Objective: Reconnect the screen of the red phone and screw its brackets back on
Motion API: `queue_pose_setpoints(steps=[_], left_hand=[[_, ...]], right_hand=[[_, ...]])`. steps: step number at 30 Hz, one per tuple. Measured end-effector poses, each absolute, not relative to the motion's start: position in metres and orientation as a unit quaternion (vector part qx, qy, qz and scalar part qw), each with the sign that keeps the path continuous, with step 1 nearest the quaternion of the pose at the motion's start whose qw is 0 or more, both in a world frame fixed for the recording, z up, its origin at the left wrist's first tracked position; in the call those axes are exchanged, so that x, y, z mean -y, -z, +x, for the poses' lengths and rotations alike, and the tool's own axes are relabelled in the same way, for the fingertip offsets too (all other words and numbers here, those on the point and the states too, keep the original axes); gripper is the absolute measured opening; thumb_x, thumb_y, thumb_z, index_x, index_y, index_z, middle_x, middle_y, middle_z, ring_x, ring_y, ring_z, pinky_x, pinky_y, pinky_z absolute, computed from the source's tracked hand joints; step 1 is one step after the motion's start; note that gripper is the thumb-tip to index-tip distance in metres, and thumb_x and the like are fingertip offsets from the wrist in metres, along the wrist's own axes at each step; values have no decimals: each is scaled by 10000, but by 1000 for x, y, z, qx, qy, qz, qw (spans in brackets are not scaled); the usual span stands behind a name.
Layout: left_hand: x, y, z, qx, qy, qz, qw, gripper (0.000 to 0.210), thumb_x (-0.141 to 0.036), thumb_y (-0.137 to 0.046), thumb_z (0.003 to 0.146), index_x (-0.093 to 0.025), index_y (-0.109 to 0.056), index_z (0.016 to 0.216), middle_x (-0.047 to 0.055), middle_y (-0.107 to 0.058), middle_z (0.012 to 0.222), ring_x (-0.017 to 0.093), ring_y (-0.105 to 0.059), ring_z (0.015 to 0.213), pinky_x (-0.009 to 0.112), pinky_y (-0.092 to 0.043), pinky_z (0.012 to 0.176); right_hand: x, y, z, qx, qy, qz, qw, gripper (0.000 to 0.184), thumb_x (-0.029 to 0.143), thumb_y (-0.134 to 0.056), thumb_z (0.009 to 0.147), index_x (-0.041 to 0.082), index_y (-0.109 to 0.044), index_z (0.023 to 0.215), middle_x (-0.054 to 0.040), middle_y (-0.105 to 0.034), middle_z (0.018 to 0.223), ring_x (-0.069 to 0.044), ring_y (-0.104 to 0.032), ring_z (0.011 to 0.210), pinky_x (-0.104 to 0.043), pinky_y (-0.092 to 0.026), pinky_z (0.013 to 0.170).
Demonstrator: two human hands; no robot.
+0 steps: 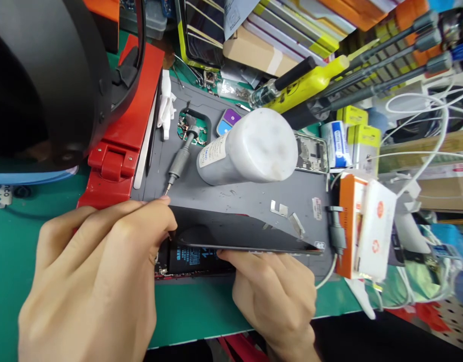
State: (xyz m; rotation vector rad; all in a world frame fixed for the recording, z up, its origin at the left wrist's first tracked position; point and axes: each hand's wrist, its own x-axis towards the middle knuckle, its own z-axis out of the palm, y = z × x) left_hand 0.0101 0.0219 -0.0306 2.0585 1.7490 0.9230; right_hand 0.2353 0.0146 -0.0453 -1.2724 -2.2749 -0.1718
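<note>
A dark phone screen panel stands tilted up over an opened phone body, its black battery with blue print showing beneath. My left hand is closed with fingertips at the panel's left end; what the fingertips cover there is hidden. My right hand has its fingers curled against the panel's near edge, with the thumb mostly out of sight. Just beyond my left fingertips lies a grey screwdriver on the grey work mat. A white bottle stands behind the panel.
A red clamp-like stand and a large black rounded device are at the left. Small metal brackets lie right of the bottle. Boxes and cables line the right side. Screwdrivers and packaging crowd the back.
</note>
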Motion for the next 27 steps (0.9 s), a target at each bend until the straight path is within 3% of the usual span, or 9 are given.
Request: queue_pose_setpoints(steps=[7, 13, 18, 22, 27], left_hand=[[-28, 34, 15, -599, -330, 714, 146, 342, -128, -509, 1149, -373, -668, 1325, -124, -850, 1224, 165, -798, 1134, 394, -481, 1136], [-26, 31, 13, -577, -338, 730, 142, 376, -68, -501, 1110, -327, -658, 1332, -85, -850, 1212, 171, -782, 1154, 380, -471, 1137], [-29, 32, 11, -555, -333, 752, 122, 448, -7, -445, 1085, -290, -656, 1362, -58, -835, 1213, 158, -724, 1186, 342, -447, 1134], [-30, 33, 12, -555, -326, 757, 114, 383, -83, -440, 1117, -299, -675, 1329, -26, -818, 1235, 194, -700, 1156, 372, -446, 1108], [-26, 30, 13, -559, -341, 748, 114, 320, -132, -475, 1135, -291, -683, 1319, -13, -833, 1235, 220, -721, 1135, 404, -451, 1101]], right_hand=[[-14, 37, 243, 876, 72, -433, 200, 370, -132, -516, 968, 149, -719, 1095, -27, -821, 940, -174, -574, 732, -359, -383, 651], [-26, 25, 256, 911, 58, -377, 156, 262, 1, -495, 1102, 172, -690, 1066, -9, -811, 895, -162, -546, 670, -366, -372, 627], [-34, 21, 268, 921, 25, -358, 155, 256, -12, -524, 1085, 185, -686, 1086, 20, -819, 917, -134, -574, 621, -343, -410, 625], [-41, 19, 276, 927, -10, -341, 154, 250, 6, -501, 1117, 175, -681, 1081, -10, -831, 979, -144, -665, 697, -348, -423, 624], [-49, 15, 279, 934, -32, -325, 146, 272, 44, -455, 1174, 171, -683, 1098, 10, -828, 968, -120, -639, 648, -354, -405, 596]])
